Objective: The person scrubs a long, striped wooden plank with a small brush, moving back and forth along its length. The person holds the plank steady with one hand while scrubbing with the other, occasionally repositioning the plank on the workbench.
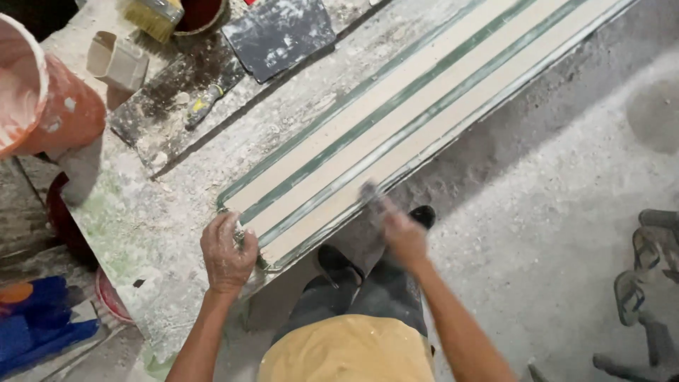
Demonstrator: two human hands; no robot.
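Board (417, 106), long and green-striped, lies on the bench (141, 233), its long axis running up and away to the right. Left hand (226, 251) clenches the board's near end corner. Right hand (403, 233), blurred, is at the board's near edge; its grip cannot be told.

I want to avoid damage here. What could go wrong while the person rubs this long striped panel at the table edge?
1. The right hand is blurred at the near rim of the striped panel; it might slip off the edge.
2. The left hand presses only the panel's corner, so the panel could shift.
3. The orange bucket stands at the dusty table edge and may be knocked.
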